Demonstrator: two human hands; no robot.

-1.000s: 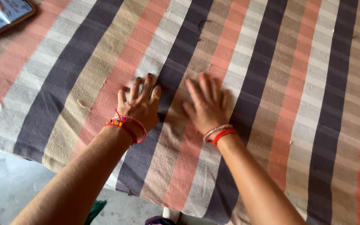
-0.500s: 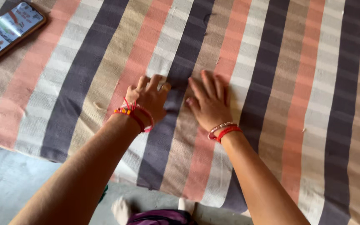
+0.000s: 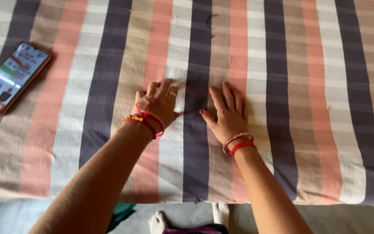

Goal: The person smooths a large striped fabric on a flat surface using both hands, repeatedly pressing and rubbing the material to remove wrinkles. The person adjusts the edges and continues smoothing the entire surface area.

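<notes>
Both hands flat on striped cloth, smoothing it.

Nearest, at the cloth [image 3: 308, 108] edge: bare feet [image 3: 159, 222] on the floor below. On the cloth, spread across the whole surface: left hand [image 3: 161, 104] with fingers curled and slightly apart, pressing down; right hand [image 3: 228, 113] just beside, fingers straight and close together, palm down; neither clamped on anything. Best done with even, outward strokes along the stripes. Stripes, and probably the long axis, running near to far. Far left of the hands: phone [image 3: 11, 78], screen up.

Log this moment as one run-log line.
left hand: flat on striped cloth | right hand: flat on cloth, fingers spread | phone: far left, screen lit
</notes>
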